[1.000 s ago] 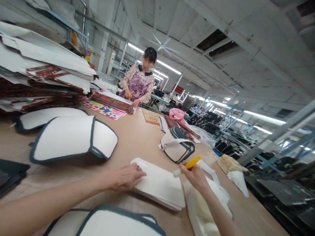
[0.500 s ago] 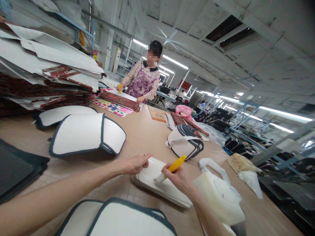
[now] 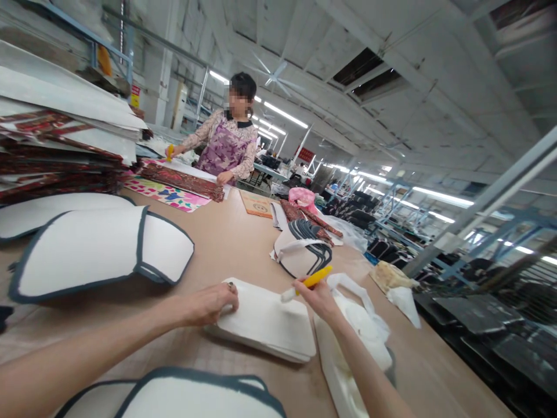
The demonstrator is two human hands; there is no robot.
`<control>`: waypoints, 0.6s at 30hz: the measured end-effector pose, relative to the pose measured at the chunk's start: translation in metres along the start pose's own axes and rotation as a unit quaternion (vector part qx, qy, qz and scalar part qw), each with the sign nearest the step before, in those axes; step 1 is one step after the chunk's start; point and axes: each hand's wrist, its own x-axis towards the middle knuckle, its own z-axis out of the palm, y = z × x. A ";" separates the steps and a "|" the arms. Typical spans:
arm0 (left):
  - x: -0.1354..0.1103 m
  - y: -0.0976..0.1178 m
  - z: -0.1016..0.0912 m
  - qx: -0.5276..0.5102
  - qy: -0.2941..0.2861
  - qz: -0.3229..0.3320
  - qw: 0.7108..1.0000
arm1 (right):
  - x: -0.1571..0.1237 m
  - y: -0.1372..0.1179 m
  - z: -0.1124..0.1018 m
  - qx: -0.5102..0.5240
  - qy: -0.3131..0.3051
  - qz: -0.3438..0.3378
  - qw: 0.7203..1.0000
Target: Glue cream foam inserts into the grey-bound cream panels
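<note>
My left hand [image 3: 209, 303] rests with curled fingers on the near left end of a flat stack of white sheets [image 3: 270, 322] lying on the tan table. A ring shows on one finger. My right hand [image 3: 319, 297] is closed round a yellow-handled brush [image 3: 307, 283], whose pale tip lies over the stack's far right part. A white plastic bag [image 3: 357, 342] sits right under my right forearm.
White panels edged in dark trim [image 3: 100, 249] lie at left and at the near edge [image 3: 191, 400]. A fanned pile of trimmed pieces [image 3: 300, 255] sits beyond the stack. Tall stacked sheets [image 3: 61, 145] rise at far left. A person in a patterned top [image 3: 226, 148] works at the table's far end.
My right hand with the brush swept from the stack's right edge onto the sheet and back toward the right. My left hand stayed on the stack. The person moved the hand holding a yellow tool outward.
</note>
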 end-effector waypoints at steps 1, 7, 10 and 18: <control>0.000 -0.001 0.001 0.000 0.001 0.000 1.000 | 0.005 0.003 0.004 0.000 -0.005 -0.002 1.000; 0.005 0.003 0.001 0.006 -0.007 -0.007 1.000 | -0.002 0.021 -0.025 -0.051 0.049 0.021 0.997; 0.011 0.014 -0.014 -0.003 -0.018 -0.024 1.000 | -0.024 0.001 -0.041 -0.044 0.079 0.018 0.996; -0.092 0.144 -0.078 -0.021 0.010 0.020 1.000 | -0.104 -0.099 -0.036 0.117 0.071 -0.010 0.991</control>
